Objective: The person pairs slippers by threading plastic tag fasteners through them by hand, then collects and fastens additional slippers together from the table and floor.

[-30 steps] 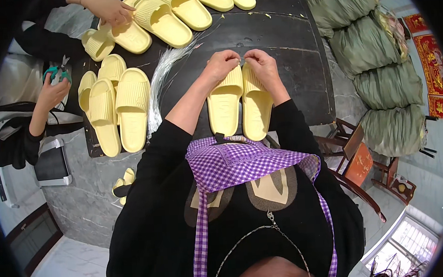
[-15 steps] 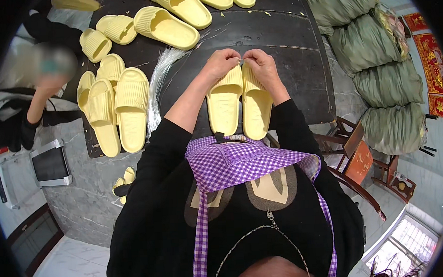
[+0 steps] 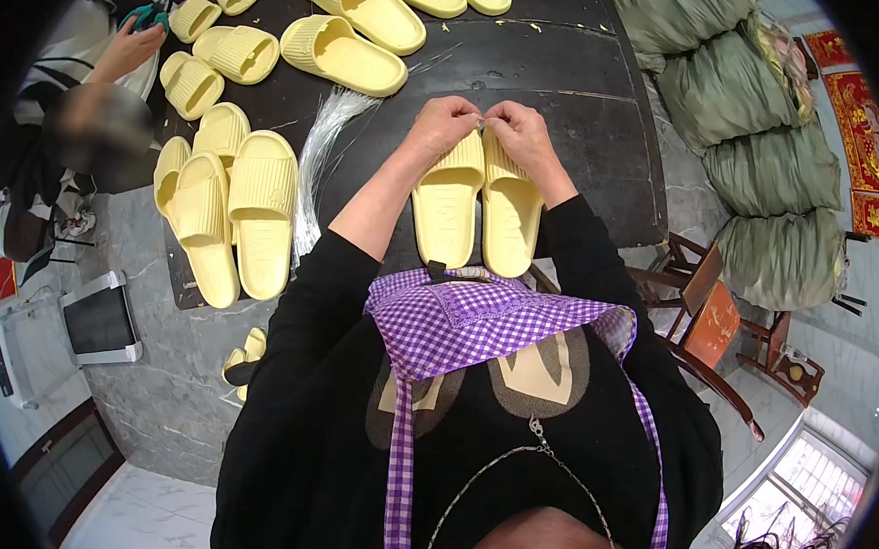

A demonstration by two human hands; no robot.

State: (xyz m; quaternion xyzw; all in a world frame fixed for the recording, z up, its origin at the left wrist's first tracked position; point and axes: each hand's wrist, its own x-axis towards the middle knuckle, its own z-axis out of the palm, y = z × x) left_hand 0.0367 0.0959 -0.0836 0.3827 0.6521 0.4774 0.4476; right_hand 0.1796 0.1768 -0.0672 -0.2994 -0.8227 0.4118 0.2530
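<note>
A pair of yellow slide slippers stands side by side on the dark table [image 3: 591, 127] in front of me, the left slipper [image 3: 447, 219] and the right slipper [image 3: 513, 226] with their heels toward me. My left hand [image 3: 444, 125] and my right hand [image 3: 518, 136] meet over the far ends of the pair. Fingers of both are pinched together, almost touching. What they hold between them is too small to make out. Left of the pair lies a bundle of clear thin strands [image 3: 319, 152].
More yellow slippers [image 3: 263, 214] cover the table's left side and far edge [image 3: 376, 14]. At upper left a co-worker's hand [image 3: 127, 47] holds teal-handled scissors [image 3: 150, 13]. Green sacks [image 3: 733, 90] are stacked at the right, near a wooden chair [image 3: 704, 300].
My hands stay nearly in place, still pinching. At upper left the co-worker's hand with scissors has come into view, and a slipper at the table's far left has shifted.
</note>
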